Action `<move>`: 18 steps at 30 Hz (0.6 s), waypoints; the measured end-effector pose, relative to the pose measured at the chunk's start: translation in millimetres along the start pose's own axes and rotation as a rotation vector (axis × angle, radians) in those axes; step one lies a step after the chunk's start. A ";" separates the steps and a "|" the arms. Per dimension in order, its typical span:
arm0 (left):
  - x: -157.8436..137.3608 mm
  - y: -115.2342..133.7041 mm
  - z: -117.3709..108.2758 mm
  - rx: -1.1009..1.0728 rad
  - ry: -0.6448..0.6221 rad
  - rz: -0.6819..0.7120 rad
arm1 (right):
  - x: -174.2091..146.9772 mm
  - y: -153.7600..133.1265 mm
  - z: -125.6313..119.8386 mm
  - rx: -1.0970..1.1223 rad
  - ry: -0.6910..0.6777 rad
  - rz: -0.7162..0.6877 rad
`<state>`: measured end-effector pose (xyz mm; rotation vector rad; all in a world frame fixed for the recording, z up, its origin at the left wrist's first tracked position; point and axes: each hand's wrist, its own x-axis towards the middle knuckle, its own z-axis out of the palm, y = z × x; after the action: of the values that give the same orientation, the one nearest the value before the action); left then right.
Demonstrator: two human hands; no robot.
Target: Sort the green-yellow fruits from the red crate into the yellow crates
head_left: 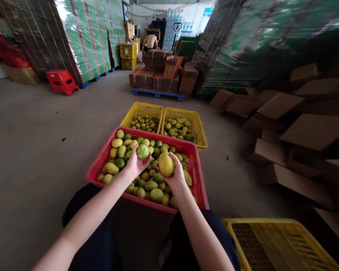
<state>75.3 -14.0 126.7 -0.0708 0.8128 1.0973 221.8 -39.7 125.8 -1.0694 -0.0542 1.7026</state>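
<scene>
A large red plastic crate (89,170) full of green and yellow papayas (156,195) stands in front of my knees. Over it, my left hand (135,165) cradles a rounded green papaya (142,151), thumb along one side and fingers beneath. My right hand (178,177) grips a yellower, larger papaya (166,164) from its right side. Both fruits are held a little above the pile, close together but apart. Part of the pile is hidden behind my hands and forearms.
Beyond the red crate are two yellow crates (200,130) holding more papayas. Another yellow crate (260,222) sits at lower right. Cardboard boxes (282,105) heap along the right. Ahead are a blue pallet (158,94) of flattened cartons, a red stool (62,81) and a person (150,40).
</scene>
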 end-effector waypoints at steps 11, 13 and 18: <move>-7.2 -0.1 3.3 0.227 -0.088 0.118 | -4.8 -1.4 4.5 -0.013 0.018 0.046; -9.9 -2.2 4.4 0.232 -0.127 0.150 | -6.2 -1.8 5.5 -0.016 0.032 0.038; -18.7 -6.7 7.4 0.246 -0.262 0.224 | -8.0 -3.2 5.8 -0.018 0.032 0.037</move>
<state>80.9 -28.3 141.3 0.3713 0.7238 1.1788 220.5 -42.0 135.8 -1.1171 -0.0290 1.7205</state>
